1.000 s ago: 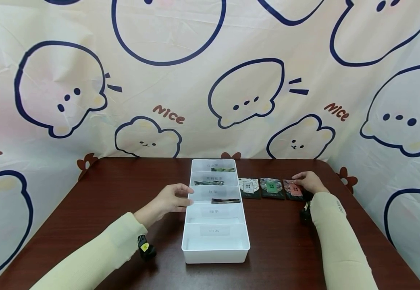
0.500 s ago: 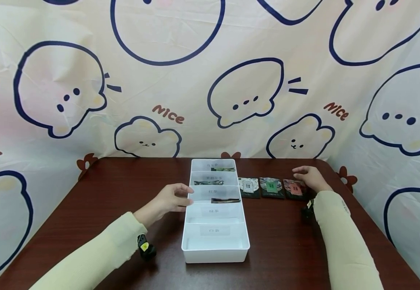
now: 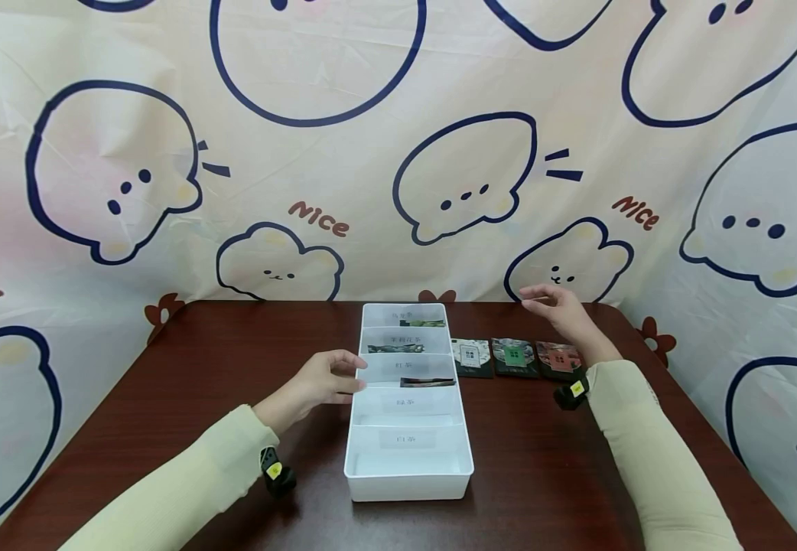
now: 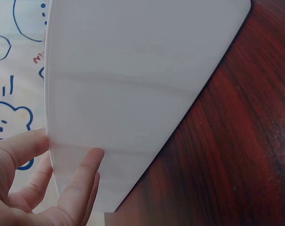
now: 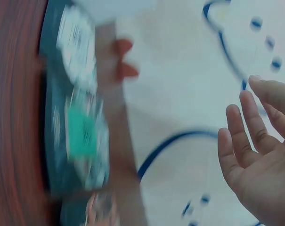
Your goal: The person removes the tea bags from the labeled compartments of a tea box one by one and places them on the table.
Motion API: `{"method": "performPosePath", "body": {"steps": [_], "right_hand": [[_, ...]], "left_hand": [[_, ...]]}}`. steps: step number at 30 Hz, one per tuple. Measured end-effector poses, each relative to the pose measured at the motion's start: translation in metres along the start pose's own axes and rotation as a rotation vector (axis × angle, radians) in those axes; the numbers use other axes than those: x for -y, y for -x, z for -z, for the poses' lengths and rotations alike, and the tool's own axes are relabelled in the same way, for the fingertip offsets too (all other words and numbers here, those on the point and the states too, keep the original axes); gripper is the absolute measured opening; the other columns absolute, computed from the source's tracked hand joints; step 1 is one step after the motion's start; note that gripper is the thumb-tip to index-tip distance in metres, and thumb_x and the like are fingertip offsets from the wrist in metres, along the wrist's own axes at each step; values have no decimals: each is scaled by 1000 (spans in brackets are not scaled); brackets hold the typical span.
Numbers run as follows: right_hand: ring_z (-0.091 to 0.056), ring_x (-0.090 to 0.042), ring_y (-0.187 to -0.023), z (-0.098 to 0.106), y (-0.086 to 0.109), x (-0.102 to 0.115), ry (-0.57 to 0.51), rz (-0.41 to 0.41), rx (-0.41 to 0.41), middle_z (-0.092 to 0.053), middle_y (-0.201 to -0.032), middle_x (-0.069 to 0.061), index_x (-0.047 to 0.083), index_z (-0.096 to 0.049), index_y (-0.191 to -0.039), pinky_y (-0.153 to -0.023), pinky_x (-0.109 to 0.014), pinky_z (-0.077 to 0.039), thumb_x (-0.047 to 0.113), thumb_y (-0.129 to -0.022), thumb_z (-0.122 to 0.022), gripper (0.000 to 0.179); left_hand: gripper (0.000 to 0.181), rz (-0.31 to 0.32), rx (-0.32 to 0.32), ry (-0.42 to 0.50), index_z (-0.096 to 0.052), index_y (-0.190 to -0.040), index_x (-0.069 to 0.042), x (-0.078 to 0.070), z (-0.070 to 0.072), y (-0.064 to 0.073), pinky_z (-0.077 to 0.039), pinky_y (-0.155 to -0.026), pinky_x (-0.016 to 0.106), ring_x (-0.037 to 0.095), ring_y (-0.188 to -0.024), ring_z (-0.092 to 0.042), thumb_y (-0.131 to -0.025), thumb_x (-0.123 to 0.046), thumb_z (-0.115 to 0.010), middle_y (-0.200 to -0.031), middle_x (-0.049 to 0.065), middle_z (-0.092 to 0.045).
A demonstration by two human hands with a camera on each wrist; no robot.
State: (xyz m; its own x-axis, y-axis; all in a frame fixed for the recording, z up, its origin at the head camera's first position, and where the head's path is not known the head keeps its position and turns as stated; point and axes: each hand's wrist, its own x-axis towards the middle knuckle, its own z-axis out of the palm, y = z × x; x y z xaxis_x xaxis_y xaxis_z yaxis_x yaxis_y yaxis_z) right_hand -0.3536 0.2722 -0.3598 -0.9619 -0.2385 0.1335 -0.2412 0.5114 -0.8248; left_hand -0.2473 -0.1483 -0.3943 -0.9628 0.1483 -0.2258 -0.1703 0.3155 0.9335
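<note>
A white divided tray [image 3: 364,467] stands on the dark wooden table [image 3: 199,383], with labelled compartments; the far three hold packets. My left hand [image 3: 323,380] rests with straight fingers against the tray's left wall [image 4: 133,94]. Three small packets lie in a row right of the tray: a white-labelled one [image 3: 473,357], a green-labelled one [image 3: 514,356] and a red-labelled one [image 3: 559,360]. My right hand [image 3: 559,308] hovers above and behind the packets, fingers relaxed and holding nothing. In the blurred right wrist view, the right hand [image 5: 260,155] is open, with the green packet [image 5: 81,136] at the left.
A cartoon-printed cloth [image 3: 398,138] hangs behind and around the table. Small wrist-worn devices show near the left sleeve [image 3: 276,471] and the right sleeve [image 3: 570,392]. Bare tabletop lies to the left of the tray and in front of the packets.
My right hand has lifted off the red-labelled packet and moved up and leftward, away from the row. The left hand and the tray stay put.
</note>
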Motion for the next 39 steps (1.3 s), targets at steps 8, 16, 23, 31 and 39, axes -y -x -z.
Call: {"method": "performPosePath", "body": {"steps": [8, 16, 23, 31, 39], "right_hand": [[-57, -10, -107, -37, 13, 51, -136, 97, 67, -61, -120, 2, 8, -59, -125, -95, -30, -48, 33, -94, -63, 40], [-63, -13, -102, -76, 32, 79, -250, 205, 169, -65, -114, -1, 3, -61, -118, -87, -28, -55, 22, -93, -65, 31], [-62, -19, -99, -103, 42, 87, -284, 248, 257, -63, -114, -14, -1, -62, -114, -84, -26, -54, 15, -94, -64, 25], [-60, -27, -104, -125, 43, 78, -220, 271, 383, -58, -119, -28, -8, -61, -114, -87, -25, -53, 13, -94, -63, 29], [-59, -23, -109, -134, 43, 73, -115, 233, 429, -63, -121, -16, -1, -64, -116, -95, -37, -52, 15, -94, -64, 28]], "left_hand": [[34, -7, 3, -3, -61, -115, -2, 0, 1, 1, -58, -83, 45, 21, -87, -65, -83, -3, -74, -119, 20, -56], [34, -4, 2, -8, -62, -115, -2, -1, 1, 3, -58, -83, 44, 21, -88, -65, -83, -3, -74, -118, 20, -57], [35, 1, 1, -12, -61, -117, -1, -2, 0, 2, -58, -84, 44, 22, -88, -65, -84, -3, -73, -120, 21, -56], [34, 1, -6, -15, -62, -115, -2, -1, 0, 1, -58, -83, 44, 22, -88, -65, -83, -2, -73, -118, 20, -56], [33, 2, -5, -16, -62, -114, -2, -1, 0, 0, -58, -83, 44, 22, -87, -64, -83, -1, -73, -117, 19, -57]]}}
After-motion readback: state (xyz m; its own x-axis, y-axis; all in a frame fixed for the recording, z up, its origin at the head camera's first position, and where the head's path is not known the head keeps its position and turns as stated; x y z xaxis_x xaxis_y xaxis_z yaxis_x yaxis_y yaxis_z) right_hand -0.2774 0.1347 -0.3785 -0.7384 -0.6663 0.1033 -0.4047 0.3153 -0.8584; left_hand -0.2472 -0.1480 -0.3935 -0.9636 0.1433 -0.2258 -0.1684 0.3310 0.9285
